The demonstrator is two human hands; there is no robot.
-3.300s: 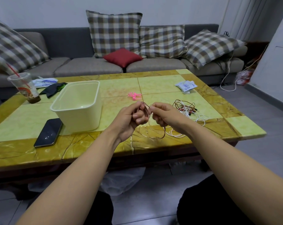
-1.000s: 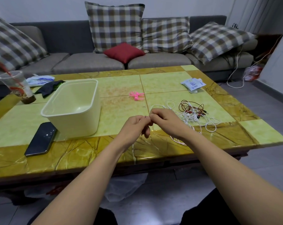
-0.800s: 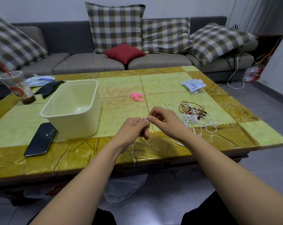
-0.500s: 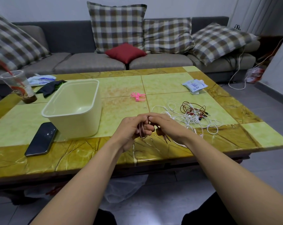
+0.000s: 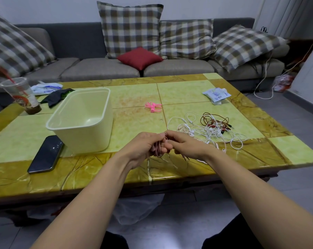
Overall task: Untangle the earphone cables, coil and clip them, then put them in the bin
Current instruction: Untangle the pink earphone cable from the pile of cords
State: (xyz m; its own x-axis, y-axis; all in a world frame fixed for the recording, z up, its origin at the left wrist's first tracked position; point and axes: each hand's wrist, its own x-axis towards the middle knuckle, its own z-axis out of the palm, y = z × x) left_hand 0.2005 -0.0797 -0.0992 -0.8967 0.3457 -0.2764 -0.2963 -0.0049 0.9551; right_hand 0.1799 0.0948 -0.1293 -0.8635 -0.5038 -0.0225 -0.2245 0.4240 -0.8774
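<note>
Head view, hands at the near edge of the desk [image 5: 186, 91]. The left hand [image 5: 142, 147] has its grip curled round a small bundle of loops of the pink earphone cable [image 5: 157, 150], held just above the desk top. The right hand [image 5: 185, 144] meets it from the other side, fingertips pinching the same cable at the top of the bundle; the two hands touch. A short free length of the cable hangs below the right hand.

Just beyond the right hand, a tangle of white earphones [image 5: 208, 131] lies on the desk, knotted with a set of dark red earphones [image 5: 215, 121] at its far side. The pink clips [image 5: 153, 106] lie near the middle of the desk, apart from both tangles. The cream bin [image 5: 98, 126] stands upright to the left of the hands.

Also on the desk are a black phone [image 5: 46, 153] beside the bin, a plastic cup [image 5: 20, 95] with a red straw, a dark cloth [image 5: 56, 96] and a white packet [image 5: 216, 94]. A grey sofa [image 5: 98, 67] with checked cushions stands behind.
</note>
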